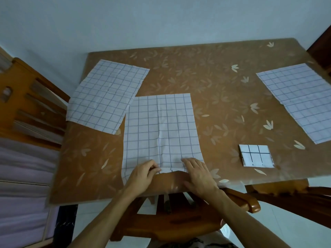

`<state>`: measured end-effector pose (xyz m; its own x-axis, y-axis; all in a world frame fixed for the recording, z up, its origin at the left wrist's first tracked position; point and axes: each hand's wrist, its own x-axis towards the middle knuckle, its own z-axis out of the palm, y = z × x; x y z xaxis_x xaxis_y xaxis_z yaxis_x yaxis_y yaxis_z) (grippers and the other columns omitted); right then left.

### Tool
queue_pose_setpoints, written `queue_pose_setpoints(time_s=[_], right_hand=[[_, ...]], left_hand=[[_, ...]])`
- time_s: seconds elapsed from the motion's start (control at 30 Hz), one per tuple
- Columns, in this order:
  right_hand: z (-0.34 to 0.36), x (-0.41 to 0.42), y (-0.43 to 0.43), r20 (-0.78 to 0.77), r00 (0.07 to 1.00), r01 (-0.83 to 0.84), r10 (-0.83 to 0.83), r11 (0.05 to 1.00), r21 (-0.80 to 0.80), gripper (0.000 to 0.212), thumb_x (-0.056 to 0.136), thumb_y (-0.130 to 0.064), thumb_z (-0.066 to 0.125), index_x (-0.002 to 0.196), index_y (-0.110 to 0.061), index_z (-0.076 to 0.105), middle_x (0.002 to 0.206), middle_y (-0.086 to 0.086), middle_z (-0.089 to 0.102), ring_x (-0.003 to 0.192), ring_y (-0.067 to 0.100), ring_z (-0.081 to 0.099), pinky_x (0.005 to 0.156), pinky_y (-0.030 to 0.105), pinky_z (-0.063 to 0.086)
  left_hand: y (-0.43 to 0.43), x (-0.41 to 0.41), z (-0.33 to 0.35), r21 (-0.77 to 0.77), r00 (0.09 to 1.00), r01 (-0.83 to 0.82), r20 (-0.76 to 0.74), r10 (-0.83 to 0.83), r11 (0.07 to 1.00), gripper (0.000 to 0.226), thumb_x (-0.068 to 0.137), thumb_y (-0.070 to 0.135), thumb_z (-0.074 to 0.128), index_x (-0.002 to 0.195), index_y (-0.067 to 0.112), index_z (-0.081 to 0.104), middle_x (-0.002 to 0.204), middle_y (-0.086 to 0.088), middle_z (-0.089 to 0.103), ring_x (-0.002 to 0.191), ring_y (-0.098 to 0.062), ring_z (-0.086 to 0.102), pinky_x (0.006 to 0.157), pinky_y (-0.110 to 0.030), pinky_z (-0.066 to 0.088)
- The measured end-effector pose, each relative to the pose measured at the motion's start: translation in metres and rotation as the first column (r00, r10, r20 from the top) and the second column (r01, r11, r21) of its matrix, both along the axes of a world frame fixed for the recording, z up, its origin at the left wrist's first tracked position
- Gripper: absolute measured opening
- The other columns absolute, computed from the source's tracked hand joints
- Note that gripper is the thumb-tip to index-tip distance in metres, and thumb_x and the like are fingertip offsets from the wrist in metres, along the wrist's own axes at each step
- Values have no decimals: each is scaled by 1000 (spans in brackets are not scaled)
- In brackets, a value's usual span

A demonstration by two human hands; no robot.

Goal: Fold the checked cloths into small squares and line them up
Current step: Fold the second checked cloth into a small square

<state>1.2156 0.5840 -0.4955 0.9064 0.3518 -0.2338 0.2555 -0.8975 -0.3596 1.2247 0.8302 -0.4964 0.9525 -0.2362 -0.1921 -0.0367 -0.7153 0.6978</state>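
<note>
The white cotton cloth with a thin blue check (161,126) lay flat and unfolded in the middle of the brown leaf-patterned table top (215,77), its near hem at the table's front edge. Both hands were on that hem. The left hand (143,174) had its fingers curled, pinching the edge just left of the centre crease. The right hand (197,174) lay with fairly straight fingers pressed on the cloth near its right corner, and whether its thumb had caught the hem underneath could not be told. The step in hand looked like the first fold, near edge over to far edge. To do it well, both hands would need a hold at matching points on the hem and would lift together. The blue lines could serve as guides so the corners met squarely, and the crease would want pressing flat before the next fold. A finished small folded checked square (256,155) sat near the front edge to the right, giving the size and the start of the row. Two more open checked cloths waited, one at the left (105,95) touching or just overlapping the middle cloth, one at the far right (300,99).
</note>
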Motion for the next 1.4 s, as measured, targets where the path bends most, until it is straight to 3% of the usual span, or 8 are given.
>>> queue_pose_setpoints(time_s=[0.27, 0.53, 0.63, 0.87, 0.97, 1.1, 1.3, 1.4], right_hand=[[30, 11, -15, -26, 984, 177, -176, 957, 230, 26, 82, -15, 60, 106, -23, 69, 106, -8, 71, 94, 13, 66, 80, 29, 54], [55, 18, -52, -158, 978, 179, -137, 941, 287, 4, 88, -31, 68, 89, -26, 69, 83, -13, 69, 76, 1, 63, 69, 20, 51], [62, 22, -60, -177, 961, 256, -212, 925, 280, 23, 83, -41, 73, 78, -19, 68, 71, -2, 65, 68, 11, 61, 61, 28, 47], [99, 22, -69, -472, 870, 426, -142, 698, 575, 21, 80, -25, 79, 100, -23, 73, 93, -11, 76, 87, 3, 71, 74, 18, 52], [84, 21, -71, -465, 877, 351, -121, 821, 450, 35, 73, -21, 85, 102, -27, 66, 92, -11, 73, 84, -4, 68, 73, 14, 53], [57, 21, -76, -470, 862, 399, -188, 824, 402, 17, 82, -14, 77, 89, -27, 69, 77, -18, 74, 76, -8, 67, 62, 7, 47], [49, 27, -72, -510, 796, 575, -326, 671, 468, 10, 90, -13, 67, 98, -20, 67, 98, -3, 73, 85, 6, 69, 64, 12, 51], [56, 32, -65, -469, 800, 590, -373, 633, 502, 8, 93, -25, 64, 98, -21, 68, 95, -2, 74, 84, 8, 70, 68, 17, 53]], left_hand=[[27, -19, 37, 197, 983, 182, -41, -177, 963, 84, 67, 80, 66, 138, 41, 43, 130, 29, 43, 118, 8, 42, 94, -21, 43], [72, -25, 29, 94, 995, -47, -85, 55, 994, 32, 88, 3, 68, 106, 29, 72, 99, 18, 71, 90, 6, 64, 73, -10, 48], [81, -23, 37, -80, 975, -182, -148, 169, 980, 9, 92, 17, 69, 99, 15, 75, 90, -1, 74, 84, -10, 67, 71, -24, 49], [83, -25, 44, -217, 895, -411, -282, 347, 885, 47, 84, 57, 68, 107, 16, 69, 99, -14, 73, 94, -31, 69, 83, -49, 56], [83, -28, 39, -243, 855, -485, -332, 398, 840, 32, 92, 39, 66, 112, 13, 66, 99, 1, 73, 96, -23, 70, 75, -28, 58], [91, -32, 20, -239, 829, -538, -321, 457, 808, 85, 73, 71, 64, 104, -9, 59, 82, -6, 56, 72, -27, 54, 66, -36, 44], [73, -43, 40, -301, 826, -523, -409, 387, 798, 22, 91, 30, 69, 108, 16, 67, 98, 6, 71, 91, -7, 66, 67, -14, 52], [81, -49, 24, -341, 834, -480, -464, 299, 808, 43, 82, 17, 79, 121, 15, 64, 106, 6, 76, 101, -11, 71, 74, -18, 56]])
